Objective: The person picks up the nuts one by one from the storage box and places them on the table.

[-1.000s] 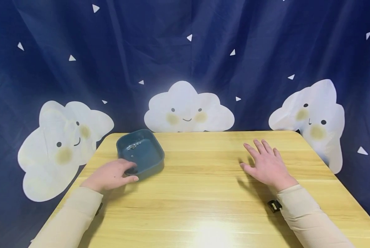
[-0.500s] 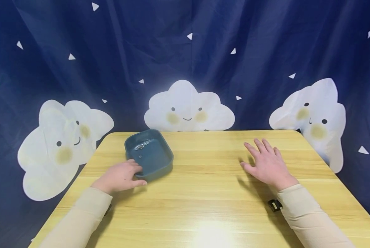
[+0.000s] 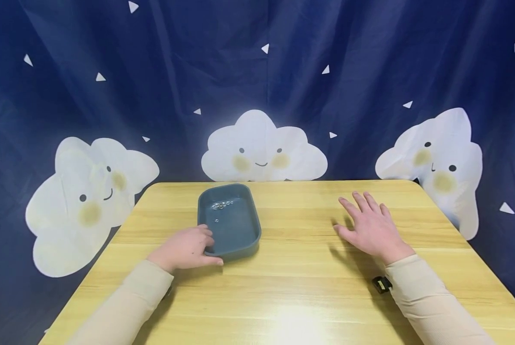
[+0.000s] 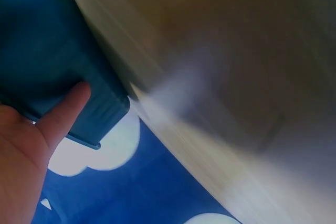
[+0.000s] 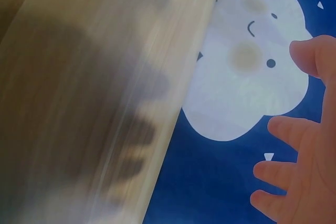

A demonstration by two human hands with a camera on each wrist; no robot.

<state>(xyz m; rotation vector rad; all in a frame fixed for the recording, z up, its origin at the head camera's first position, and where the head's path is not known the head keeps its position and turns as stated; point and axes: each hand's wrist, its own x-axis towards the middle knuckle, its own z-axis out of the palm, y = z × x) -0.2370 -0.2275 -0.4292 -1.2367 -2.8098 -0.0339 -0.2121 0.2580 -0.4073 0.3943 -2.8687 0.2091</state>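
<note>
A dark blue-grey rectangular tray (image 3: 236,253) with rounded corners is left of the table's middle in the head view. Several small shiny, clear-looking bits (image 3: 221,205) lie toward its far side, and a single one lies apart nearer its middle. My left hand (image 3: 187,247) grips the tray's near left corner, fingers over the rim and thumb along the outer near wall. In the left wrist view the thumb (image 4: 65,115) lies against the tray's side (image 4: 89,77). Over the right part of the table, my right hand (image 3: 371,232) is spread with nothing in it.
The light wooden table (image 3: 292,282) has its far edge close to a dark blue curtain (image 3: 223,57) printed with white clouds. A black strap buckle (image 3: 381,284) hangs at the right wrist.
My left hand has carried or slid the tray rightward and slightly nearer, and the tray has turned a little straighter. The small bits keep their arrangement. My right hand has hardly moved.
</note>
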